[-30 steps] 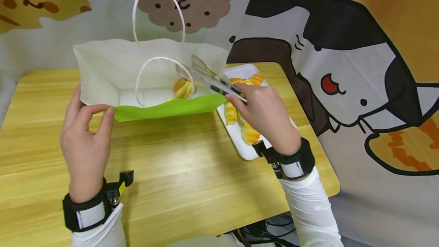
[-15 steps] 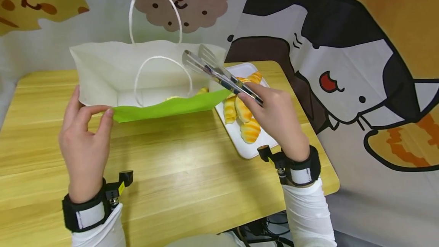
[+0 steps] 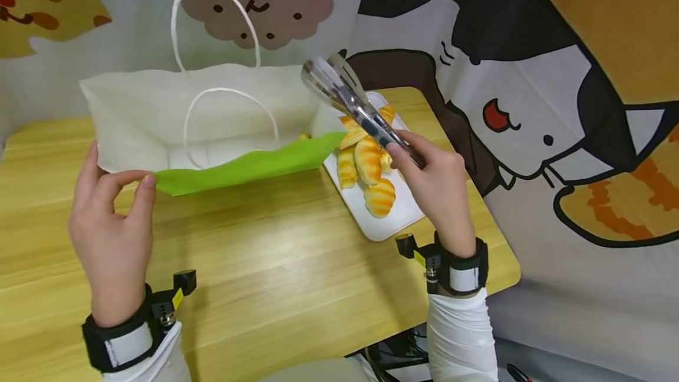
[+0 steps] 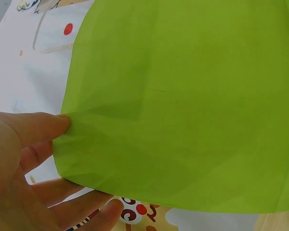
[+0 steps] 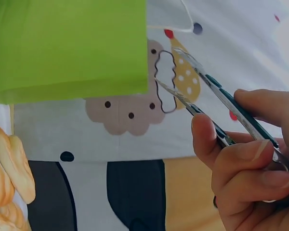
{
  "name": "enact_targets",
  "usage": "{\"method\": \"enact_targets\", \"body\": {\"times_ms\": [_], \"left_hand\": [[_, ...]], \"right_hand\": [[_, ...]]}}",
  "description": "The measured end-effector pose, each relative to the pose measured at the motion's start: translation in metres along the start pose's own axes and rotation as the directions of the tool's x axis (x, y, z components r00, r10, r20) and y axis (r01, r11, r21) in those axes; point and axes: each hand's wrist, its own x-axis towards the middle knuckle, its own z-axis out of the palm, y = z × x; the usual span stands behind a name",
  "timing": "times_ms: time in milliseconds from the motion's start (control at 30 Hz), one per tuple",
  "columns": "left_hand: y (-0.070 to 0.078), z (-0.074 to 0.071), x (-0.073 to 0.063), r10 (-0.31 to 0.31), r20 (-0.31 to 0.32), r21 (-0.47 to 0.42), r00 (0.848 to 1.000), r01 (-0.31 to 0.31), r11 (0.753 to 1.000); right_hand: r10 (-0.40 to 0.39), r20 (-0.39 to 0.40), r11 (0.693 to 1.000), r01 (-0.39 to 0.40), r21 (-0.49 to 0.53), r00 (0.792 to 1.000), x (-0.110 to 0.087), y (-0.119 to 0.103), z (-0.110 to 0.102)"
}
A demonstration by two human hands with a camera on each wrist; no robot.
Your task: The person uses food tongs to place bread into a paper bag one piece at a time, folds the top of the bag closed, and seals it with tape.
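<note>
A paper bag, white inside and green outside [image 3: 249,171], stands open-topped on the table with two white rope handles. My left hand [image 3: 114,229] pinches its rim at the front left corner; the left wrist view shows the thumb [image 4: 43,126] at the green edge. Metal tongs [image 3: 366,114] are gripped in my right hand [image 3: 437,184], raised above the bag's right end and the tray. Their tips are spread with nothing between them, as the right wrist view shows. A sliver of yellow bread [image 3: 303,136] shows inside the bag; the front rim hides the rest.
A white tray [image 3: 379,230] right of the bag carries several bread rolls, among them a striped one [image 3: 380,197]. A printed cartoon cloth [image 3: 530,152] hangs behind and to the right of the wooden table [image 3: 265,287]. Dark cables [image 3: 398,352] lie below the front edge.
The tongs let go of a yellow bread inside the bag, then rose out and moved right. My left hand keeps its pinch on the rim. The head view has shifted slightly.
</note>
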Motion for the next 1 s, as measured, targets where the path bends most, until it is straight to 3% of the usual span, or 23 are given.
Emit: {"method": "enact_targets", "body": {"times_ms": [200,400,500,767,867,1000], "left_hand": [[0.002,0.0,-0.001,-0.003,0.001,0.022,1.0,0.003,1.0],[0.003,0.002,-0.001,-0.002,0.001,0.022,1.0,0.002,1.0],[0.002,0.004,0.0,-0.001,0.0,0.027,1.0,0.001,1.0],[-0.005,0.005,0.002,0.008,-0.008,0.005,1.0,-0.008,1.0],[-0.007,0.006,0.002,0.012,-0.002,0.01,1.0,-0.012,1.0],[-0.008,0.005,0.003,0.014,-0.002,0.013,1.0,-0.014,1.0]], "right_hand": [[0.166,-0.06,0.981,-0.158,0.112,0.984,-0.01,0.011,0.003],[0.383,-0.092,0.892,-0.342,0.295,0.919,-0.025,0.032,0.007],[0.426,-0.109,0.857,-0.362,0.367,0.898,-0.031,0.043,0.008],[0.478,-0.133,0.83,-0.396,0.393,0.868,-0.047,0.069,0.006],[0.527,-0.141,0.805,-0.439,0.399,0.838,-0.053,0.081,0.004],[0.622,-0.139,0.742,-0.523,0.419,0.771,-0.062,0.099,-0.001]]}}
